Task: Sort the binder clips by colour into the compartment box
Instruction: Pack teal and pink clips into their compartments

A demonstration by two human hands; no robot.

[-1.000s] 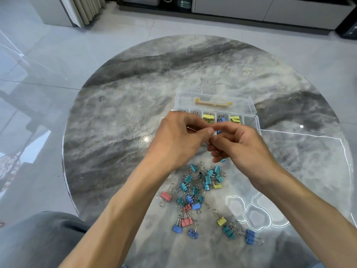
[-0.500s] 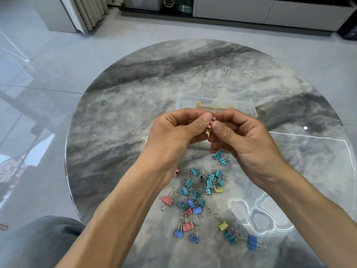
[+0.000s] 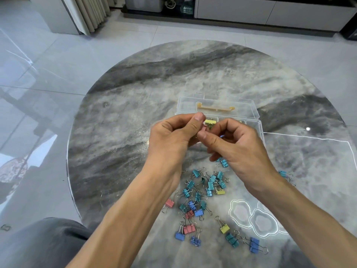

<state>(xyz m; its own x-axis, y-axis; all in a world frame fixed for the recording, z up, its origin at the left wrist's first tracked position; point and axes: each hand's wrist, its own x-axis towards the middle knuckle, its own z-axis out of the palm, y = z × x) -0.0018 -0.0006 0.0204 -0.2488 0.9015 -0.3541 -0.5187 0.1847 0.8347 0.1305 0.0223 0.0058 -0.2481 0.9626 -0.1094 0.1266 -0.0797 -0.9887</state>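
Compared with half a second ago, both hands have shifted slightly toward 12 o'clock and now sit directly over the near edge of the compartment box, whose yellow-filled compartment has come back into view between the thumbs. The left hand, at 9 o'clock of the meeting point, pinches a pink clip between thumb and curled fingers; the right hand, at 3 o'clock, has its thumb against the same clip, its fingers curled inward. The hands remain together, and the clip appears to be still in the process of being separated or oriented, not yet released; this is judged to be the step just before placement in a compartment. A yellow clip lies in the box just beyond the thumbs. The unsorted pile of binder clips lies on the table at 6 o'clock of the hands, mostly teal, with blue, pink and yellow. Hidden: most compartments and their contents sit behind the hands, so the pink compartment cannot be identified. Whether the right hand holds a second clip cannot be determined.
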